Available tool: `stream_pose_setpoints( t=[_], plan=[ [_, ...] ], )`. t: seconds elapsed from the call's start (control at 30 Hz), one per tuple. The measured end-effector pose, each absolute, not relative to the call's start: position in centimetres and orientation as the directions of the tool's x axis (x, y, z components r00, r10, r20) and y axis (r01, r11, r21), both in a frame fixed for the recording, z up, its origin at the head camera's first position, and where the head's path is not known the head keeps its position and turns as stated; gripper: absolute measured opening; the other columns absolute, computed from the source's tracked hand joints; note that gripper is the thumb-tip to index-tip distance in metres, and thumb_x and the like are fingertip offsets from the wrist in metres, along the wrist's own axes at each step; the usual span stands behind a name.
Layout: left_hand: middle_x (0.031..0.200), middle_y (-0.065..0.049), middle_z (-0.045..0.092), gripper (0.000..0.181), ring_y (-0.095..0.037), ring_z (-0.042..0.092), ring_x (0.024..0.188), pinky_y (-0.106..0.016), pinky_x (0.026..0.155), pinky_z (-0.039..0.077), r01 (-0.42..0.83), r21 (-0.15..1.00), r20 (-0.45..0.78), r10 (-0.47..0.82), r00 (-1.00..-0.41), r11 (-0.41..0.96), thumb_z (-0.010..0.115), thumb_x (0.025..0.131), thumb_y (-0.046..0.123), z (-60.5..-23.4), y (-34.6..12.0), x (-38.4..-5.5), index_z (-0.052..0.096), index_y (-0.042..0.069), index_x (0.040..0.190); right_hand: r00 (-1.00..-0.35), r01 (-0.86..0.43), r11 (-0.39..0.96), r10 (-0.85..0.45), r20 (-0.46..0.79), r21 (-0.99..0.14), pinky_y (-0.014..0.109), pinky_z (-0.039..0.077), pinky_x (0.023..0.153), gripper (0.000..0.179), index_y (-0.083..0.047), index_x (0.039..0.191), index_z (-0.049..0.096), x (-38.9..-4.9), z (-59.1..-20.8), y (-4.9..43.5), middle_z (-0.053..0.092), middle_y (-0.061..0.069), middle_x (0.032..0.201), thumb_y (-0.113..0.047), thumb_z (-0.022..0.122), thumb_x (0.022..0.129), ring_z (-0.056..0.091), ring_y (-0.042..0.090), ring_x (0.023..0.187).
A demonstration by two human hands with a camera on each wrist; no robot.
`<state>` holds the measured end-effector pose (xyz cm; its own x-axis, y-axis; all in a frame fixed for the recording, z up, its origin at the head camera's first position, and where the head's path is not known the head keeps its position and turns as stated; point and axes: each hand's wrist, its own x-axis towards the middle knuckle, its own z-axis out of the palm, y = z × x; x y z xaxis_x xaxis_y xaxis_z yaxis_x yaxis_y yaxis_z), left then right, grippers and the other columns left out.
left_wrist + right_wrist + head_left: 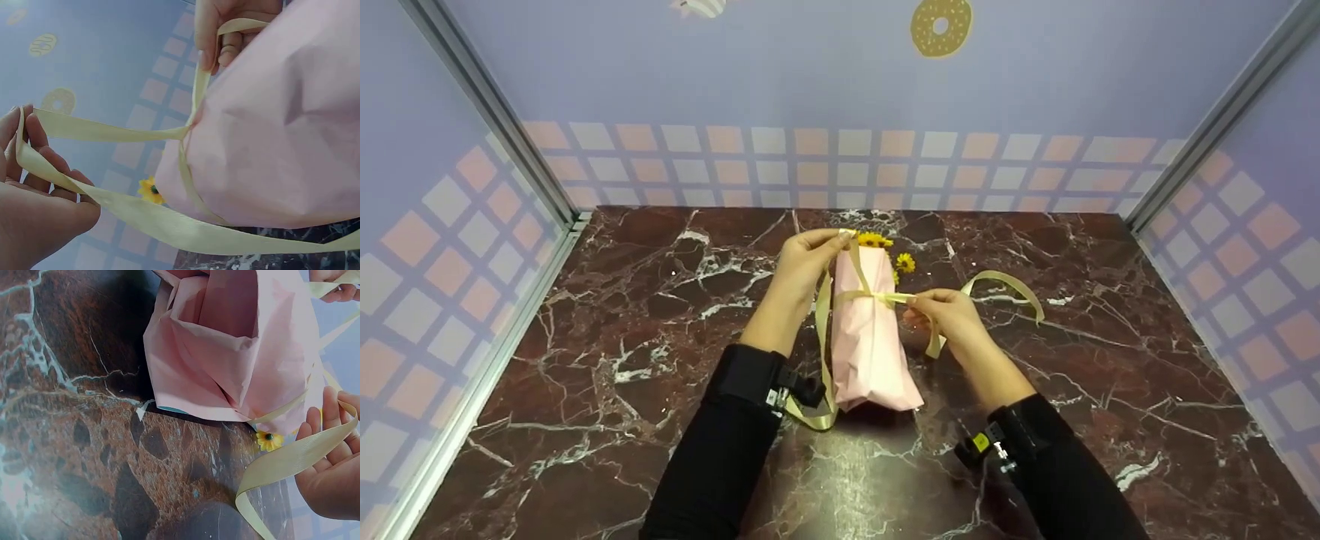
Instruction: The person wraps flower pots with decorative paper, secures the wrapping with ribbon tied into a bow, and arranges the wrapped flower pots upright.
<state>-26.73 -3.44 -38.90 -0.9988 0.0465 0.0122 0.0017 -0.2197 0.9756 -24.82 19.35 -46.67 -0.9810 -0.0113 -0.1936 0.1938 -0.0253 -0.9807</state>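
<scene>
A bouquet wrapped in pink paper (871, 352) lies on the table, with yellow flowers (905, 262) showing at its far end. A pale yellow ribbon (112, 130) circles the wrap and crosses at its front. My left hand (804, 262) pinches one ribbon length between thumb and fingers, drawn up and away from the wrap. With thumb and fingertips, my right hand (949, 311) pinches the other length just right of the crossing. Loose ribbon hangs from both hands. In the right wrist view the wrap's folded open end (225, 315) shows; the flower stems are hidden.
The dark red marbled table (645, 405) spreads around the bouquet. Purple-blue panels with pink and white squares (810, 142) stand at the back and both sides. One loose ribbon tail (1009, 279) curls on the right; another loop (814, 420) lies near my left wrist.
</scene>
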Motion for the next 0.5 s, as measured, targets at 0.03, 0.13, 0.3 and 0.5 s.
stream_pose_setpoints(
  t=[0.03, 0.13, 0.3, 0.5],
  plan=[
    [0.09, -0.006, 0.068, 0.019, -0.012, 0.054, 0.073, -0.021, 0.063, 0.043, -0.002, 0.975, 0.009, 0.05, -0.999, -0.221, 0.066, 0.093, 0.007, -38.7, -3.4, -26.7, 0.071, -0.005, 0.107, -0.981, 0.195, -0.024, -0.01, -0.195, -0.981, 0.027, 0.054, 0.061, 0.008, 0.0, 0.086, 0.069, -24.8, -46.7, 19.4, 0.069, 0.005, 0.068, -0.003, 0.063, 0.091, 0.068, 0.016, 0.065],
    [0.098, -0.008, 0.068, 0.021, -0.016, 0.058, 0.08, -0.024, 0.066, 0.046, -0.012, 0.976, 0.002, 0.064, -0.998, -0.215, 0.065, 0.092, 0.005, -38.3, -3.2, -26.6, 0.069, -0.006, 0.11, -0.981, 0.194, -0.02, -0.016, -0.193, -0.981, 0.025, 0.053, 0.059, 0.008, 0.002, 0.088, 0.069, -24.8, -46.5, 19.5, 0.069, 0.005, 0.068, -0.003, 0.063, 0.091, 0.068, 0.015, 0.063],
    [0.102, -0.011, 0.069, 0.021, -0.017, 0.061, 0.086, -0.026, 0.073, 0.05, 0.015, 0.979, 0.029, 0.064, -0.998, -0.204, 0.069, 0.089, 0.002, -38.2, -2.8, -26.5, 0.069, -0.007, 0.108, -0.984, 0.171, 0.0, -0.052, -0.171, -0.985, 0.023, 0.054, 0.059, 0.007, 0.003, 0.09, 0.069, -24.6, -46.1, 19.6, 0.07, 0.004, 0.069, -0.002, 0.063, 0.092, 0.067, 0.012, 0.063],
    [0.089, -0.005, 0.071, 0.018, -0.011, 0.057, 0.067, -0.019, 0.058, 0.046, 0.048, 0.983, 0.051, 0.011, -0.999, -0.178, 0.074, 0.086, 0.002, -38.0, -2.4, -26.3, 0.073, -0.005, 0.102, -0.985, 0.143, 0.041, -0.091, -0.147, -0.989, 0.021, 0.052, 0.056, 0.007, 0.007, 0.093, 0.067, -24.5, -45.5, 20.3, 0.071, 0.009, 0.074, 0.003, 0.062, 0.09, 0.067, 0.012, 0.063]
  ],
)
